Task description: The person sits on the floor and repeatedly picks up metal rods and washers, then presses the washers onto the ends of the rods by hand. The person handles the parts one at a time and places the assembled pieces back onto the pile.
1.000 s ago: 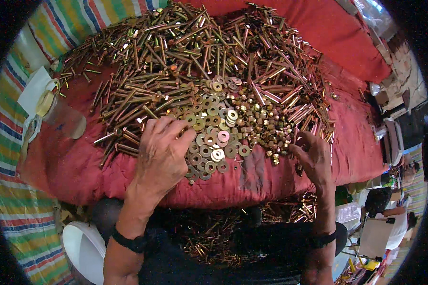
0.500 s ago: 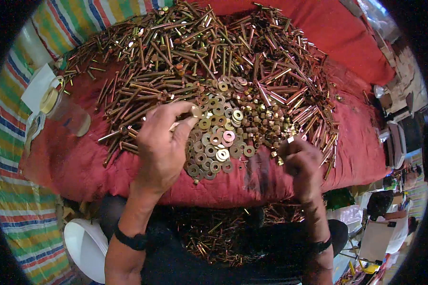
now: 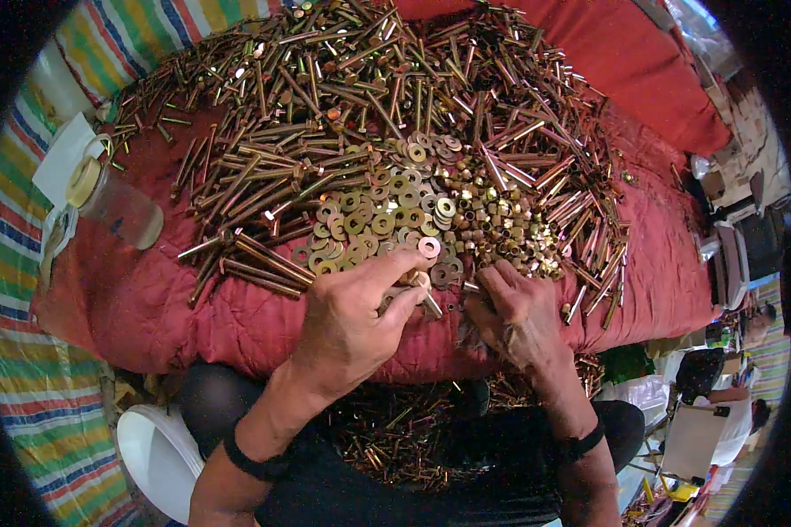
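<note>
My left hand is closed in a pinch around a gold-coloured bolt; its head shows between thumb and forefinger and its shank slants down toward my right hand. My right hand is closed too, with a small shiny metal piece at its fingertips, mostly hidden. The hands are a short way apart, over the front of the red padded surface. Just beyond them lie a spread of flat washers and, to its right, a heap of small nuts.
A large heap of long bolts covers the back and both sides of the padding. A clear jar with a yellow lid lies at left. More bolts lie below, between my legs. A person is at far right.
My left hand has come right and nearer with the bolt, whose shank now shows. My right hand has moved left from the nuts, toward it. Some washers have spread to the left.
</note>
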Demonstrator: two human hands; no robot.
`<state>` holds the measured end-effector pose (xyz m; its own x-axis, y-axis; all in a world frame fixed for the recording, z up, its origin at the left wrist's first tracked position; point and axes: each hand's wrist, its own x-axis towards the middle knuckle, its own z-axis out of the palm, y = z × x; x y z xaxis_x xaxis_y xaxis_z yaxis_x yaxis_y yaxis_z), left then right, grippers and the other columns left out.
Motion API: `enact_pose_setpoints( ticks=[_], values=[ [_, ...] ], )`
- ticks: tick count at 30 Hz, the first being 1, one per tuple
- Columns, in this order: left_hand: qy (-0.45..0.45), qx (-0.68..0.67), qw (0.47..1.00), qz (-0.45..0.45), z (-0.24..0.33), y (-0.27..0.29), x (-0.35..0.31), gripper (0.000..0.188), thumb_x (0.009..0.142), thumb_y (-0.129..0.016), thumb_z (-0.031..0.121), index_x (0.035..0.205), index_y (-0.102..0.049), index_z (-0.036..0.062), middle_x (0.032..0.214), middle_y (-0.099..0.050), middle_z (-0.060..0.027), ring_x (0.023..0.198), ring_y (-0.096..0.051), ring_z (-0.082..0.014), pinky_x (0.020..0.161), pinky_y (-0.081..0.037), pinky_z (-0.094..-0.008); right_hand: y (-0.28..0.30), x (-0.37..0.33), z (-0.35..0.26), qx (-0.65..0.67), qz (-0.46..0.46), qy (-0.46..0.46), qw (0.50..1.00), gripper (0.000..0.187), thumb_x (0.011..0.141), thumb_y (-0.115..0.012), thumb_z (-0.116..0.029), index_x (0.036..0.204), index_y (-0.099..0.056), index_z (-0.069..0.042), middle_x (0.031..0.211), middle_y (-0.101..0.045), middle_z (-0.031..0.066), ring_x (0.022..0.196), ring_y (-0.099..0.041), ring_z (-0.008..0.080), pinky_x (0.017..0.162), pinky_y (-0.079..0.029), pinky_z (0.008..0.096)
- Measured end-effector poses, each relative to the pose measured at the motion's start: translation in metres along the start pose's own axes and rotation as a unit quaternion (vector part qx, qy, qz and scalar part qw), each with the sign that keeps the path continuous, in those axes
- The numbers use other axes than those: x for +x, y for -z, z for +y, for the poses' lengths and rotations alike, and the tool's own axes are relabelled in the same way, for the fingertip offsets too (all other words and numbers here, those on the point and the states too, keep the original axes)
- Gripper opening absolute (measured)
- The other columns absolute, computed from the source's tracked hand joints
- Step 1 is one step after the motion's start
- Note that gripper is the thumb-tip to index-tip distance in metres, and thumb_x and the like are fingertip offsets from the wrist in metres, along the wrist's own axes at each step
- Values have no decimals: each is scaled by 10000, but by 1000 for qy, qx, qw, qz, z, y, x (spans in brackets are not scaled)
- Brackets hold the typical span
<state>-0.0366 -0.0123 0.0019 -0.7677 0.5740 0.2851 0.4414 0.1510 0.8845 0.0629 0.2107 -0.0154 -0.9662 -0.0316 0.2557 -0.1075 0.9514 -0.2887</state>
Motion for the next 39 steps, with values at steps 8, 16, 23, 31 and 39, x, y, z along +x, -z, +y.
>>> enact_pose_setpoints(
  ticks=[8,16,23,31,39],
  values=[
    [-40,112,989,-88,-2,19,0,156,833,-807,52,982,-765,29,870,-748,-130,782,-735,-266,720,-567,-357,9,-6,-1,336,26,-280,899,154,913,-674,-110,855,-634,28,738,-582,8,693,-497,75,633,-424,266],
    [0,-2,999,-32,4,1,-7,74,868,-796,48,922,-766,9,836,-751,-107,741,-732,-200,654,-559,-309,24,-24,-28,375,26,-219,900,216,914,-712,-112,773,-598,7,679,-530,-45,655,-448,49,566,-372,256],
    [-171,67,983,-17,4,-31,-18,124,821,-817,52,934,-772,32,856,-737,-140,717,-732,-284,658,-596,-380,41,-24,-41,378,-40,-210,901,105,903,-671,-27,985,-694,35,844,-660,64,827,-640,128,707,-513,295],
    [119,-188,975,-5,4,-11,-8,82,898,-784,25,953,-781,-36,828,-758,-78,695,-684,-100,606,-547,-250,70,-28,-11,220,-17,-133,966,349,920,-595,-208,1050,-687,103,898,-632,177,783,-626,295,709,-478,368],
    [170,-277,944,-51,3,-11,-7,95,912,-773,20,968,-773,-57,780,-740,-85,648,-680,-107,589,-562,-243,68,-38,-3,216,-50,-99,970,307,878,-651,-137,1109,-729,51,927,-615,136,809,-614,256,700,-457,363]
  ],
)
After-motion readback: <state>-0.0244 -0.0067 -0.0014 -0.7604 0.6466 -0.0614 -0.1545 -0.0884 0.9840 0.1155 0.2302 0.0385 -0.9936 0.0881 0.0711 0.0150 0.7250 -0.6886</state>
